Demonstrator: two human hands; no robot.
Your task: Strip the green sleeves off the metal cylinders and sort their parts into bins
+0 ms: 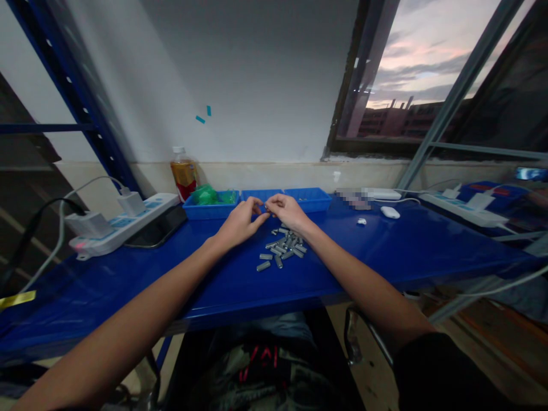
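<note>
My left hand (241, 222) and my right hand (287, 212) meet fingertip to fingertip above the middle of the blue table. The right fingers are pinched together, and the left thumb and fingers curl in towards them. Whatever they hold between the tips is too small to make out. Just below the hands lies a loose pile of small silvery metal pieces (285, 244), several of them spread out singly towards me. Behind the hands stands a row of blue plastic trays (209, 212), the middle one partly covered by my fingers. Crumpled green plastic (205, 195) fills the left tray.
A drink bottle (184, 174) stands behind the left tray. On the left, a power strip (124, 225) with chargers lies beside a dark phone (156, 228). To the right are a white earbud (362, 221), its case (390, 213) and another power strip (464, 210) with cables.
</note>
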